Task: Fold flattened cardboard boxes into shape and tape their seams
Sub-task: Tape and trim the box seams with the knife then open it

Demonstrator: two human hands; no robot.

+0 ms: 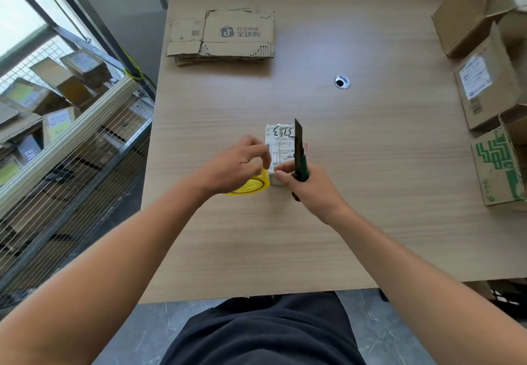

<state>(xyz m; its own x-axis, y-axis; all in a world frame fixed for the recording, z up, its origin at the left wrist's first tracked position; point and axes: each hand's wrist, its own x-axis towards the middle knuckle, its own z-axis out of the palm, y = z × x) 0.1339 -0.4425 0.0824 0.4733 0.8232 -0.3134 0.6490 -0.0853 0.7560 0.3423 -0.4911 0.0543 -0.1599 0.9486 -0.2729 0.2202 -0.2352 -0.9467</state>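
Observation:
A small folded box (279, 139) with a white shipping label on top stands in the middle of the wooden table (370, 193). My left hand (236, 165) grips a yellow tape roll (253, 183) just left of the box's near end. My right hand (310, 185) holds a green utility knife (299, 153), its dark blade pointing up and away beside the box's right edge, while the thumb presses the box's near end. A stack of flattened cardboard boxes (225, 36) lies at the far left of the table.
Several assembled cardboard boxes (490, 73) crowd the table's right edge. A round cable grommet (342, 81) sits in the tabletop beyond the box. A wire cage cart (71, 136) full of parcels stands to the left of the table.

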